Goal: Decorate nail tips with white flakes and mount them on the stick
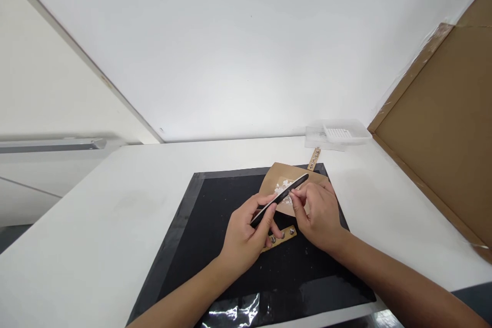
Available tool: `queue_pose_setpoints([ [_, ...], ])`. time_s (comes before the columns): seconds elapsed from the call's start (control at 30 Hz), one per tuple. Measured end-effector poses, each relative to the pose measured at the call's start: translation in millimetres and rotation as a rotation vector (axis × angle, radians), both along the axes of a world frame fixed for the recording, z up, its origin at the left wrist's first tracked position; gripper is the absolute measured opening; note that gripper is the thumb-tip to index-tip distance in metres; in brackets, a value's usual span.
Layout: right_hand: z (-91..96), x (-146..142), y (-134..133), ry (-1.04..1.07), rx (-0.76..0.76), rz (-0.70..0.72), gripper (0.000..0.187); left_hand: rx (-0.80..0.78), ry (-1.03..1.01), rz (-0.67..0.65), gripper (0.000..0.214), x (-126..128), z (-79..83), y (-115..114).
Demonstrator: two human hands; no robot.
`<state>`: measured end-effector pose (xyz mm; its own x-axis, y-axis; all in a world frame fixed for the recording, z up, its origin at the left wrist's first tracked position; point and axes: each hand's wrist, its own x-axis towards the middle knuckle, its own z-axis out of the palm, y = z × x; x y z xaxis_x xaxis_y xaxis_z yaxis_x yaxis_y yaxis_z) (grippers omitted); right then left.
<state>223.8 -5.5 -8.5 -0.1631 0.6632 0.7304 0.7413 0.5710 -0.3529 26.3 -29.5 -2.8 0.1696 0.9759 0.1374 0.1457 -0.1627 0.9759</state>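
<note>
Lower centre: left hand (246, 233) grips a black stick (298, 183), right hand (318, 211) pinched shut against it, on what I can't tell. Fingertip work, seemingly wanting steadiness.

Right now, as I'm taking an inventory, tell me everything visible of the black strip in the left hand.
The black strip is long and narrow, with a rounded far end and a pale edge, its material unclear. The left hand holds it slantwise, partly over brown paper bearing white bits. The right hand is close beside it, contact uncertain.
</note>
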Motion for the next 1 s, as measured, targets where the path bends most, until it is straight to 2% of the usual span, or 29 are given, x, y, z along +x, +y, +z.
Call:
queue_pose_setpoints([
  [0.13, -1.3, 4.1, 4.7, 0.029, -0.019, -0.103, 0.018, -0.014, 0.001, 0.004, 0.040, 0.1, -1.2, 0.6],
  [0.3, -2.2, 2.3, 2.0, 0.015, -0.056, 0.016, 0.018, -0.015, 0.000, 0.014, 0.040, 0.3, -1.6, 1.1],
  [0.47, -2.8, 4.8, 5.2, 0.071, -0.076, -0.120, 0.017, -0.002, -0.013, 0.004, 0.038, 1.0, 2.4, -0.2],
  [0.67, -2.6, 1.7, 3.1, 0.060, -0.043, -0.051, 0.017, 0.006, -0.030, 0.025, 0.036, 1.5, 3.7, -0.9],
  [0.87, -4.4, 9.2, 9.4, 0.128, -0.069, -0.171, 0.015, 0.005, -0.015, 0.011, 0.038, 0.3, 1.3, -2.1],
  [1.0, -6.0, 9.5, 10.3, 0.143, -0.080, -0.155, 0.016, 0.004, -0.022, 0.016, 0.038, 0.2, 0.9, -2.9],
])
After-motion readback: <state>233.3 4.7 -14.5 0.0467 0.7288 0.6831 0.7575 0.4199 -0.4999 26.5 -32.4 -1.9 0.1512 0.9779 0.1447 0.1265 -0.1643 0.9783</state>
